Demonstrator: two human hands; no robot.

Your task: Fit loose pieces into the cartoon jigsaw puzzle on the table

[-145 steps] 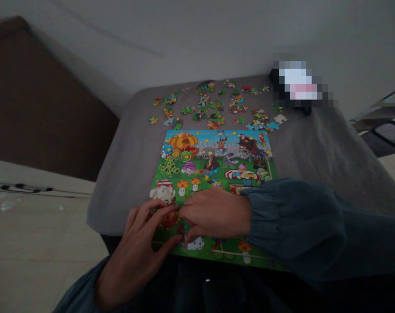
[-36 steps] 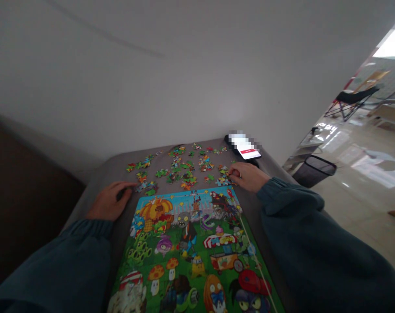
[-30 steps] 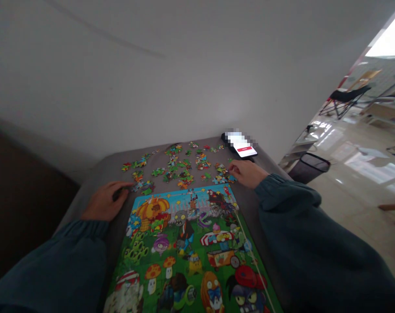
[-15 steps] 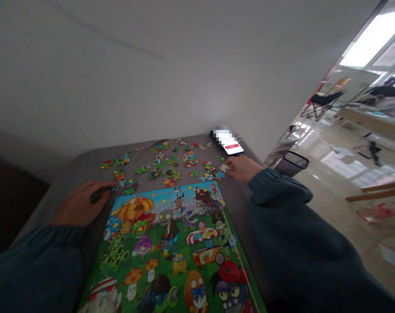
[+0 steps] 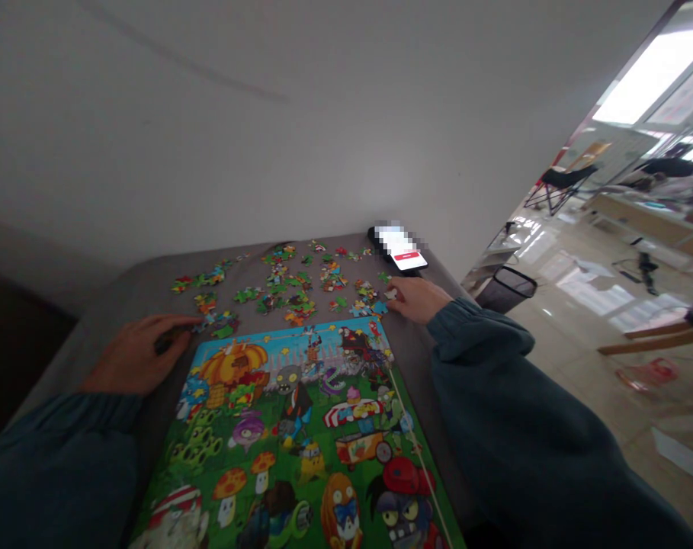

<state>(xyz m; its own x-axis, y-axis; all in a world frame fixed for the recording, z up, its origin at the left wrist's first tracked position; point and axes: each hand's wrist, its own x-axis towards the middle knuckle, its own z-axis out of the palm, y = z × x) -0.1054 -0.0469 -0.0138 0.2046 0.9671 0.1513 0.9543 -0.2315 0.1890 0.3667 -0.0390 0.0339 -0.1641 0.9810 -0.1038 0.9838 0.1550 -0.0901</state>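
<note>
Loose jigsaw puzzle pieces (image 5: 289,290) lie in scattered clusters on a grey cloth-covered surface. My right hand (image 5: 419,299) is at the right end of them, its fingertips pinched at a whitish puzzle piece (image 5: 390,293), close to some blue pieces (image 5: 374,308). On the other side, my left hand (image 5: 137,349) rests with curled fingers and thumb beside a few pieces (image 5: 223,326); what lies between its fingers is dark and unclear. Between my forearms, a colourful cartoon picture board (image 5: 289,427) with plants and zombies lies flat.
A phone (image 5: 403,250) with a lit screen rests at the back right of the surface, near the pale wall (image 5: 255,137). To the right, below the surface, stands a dark mesh bin (image 5: 503,291). Farther off are a folding chair (image 5: 563,183) and a tiled floor (image 5: 575,267).
My right hand has shifted slightly left, its fingertips now at the whitish piece. My left hand stays in nearly the same place. The view has moved a little.
</note>
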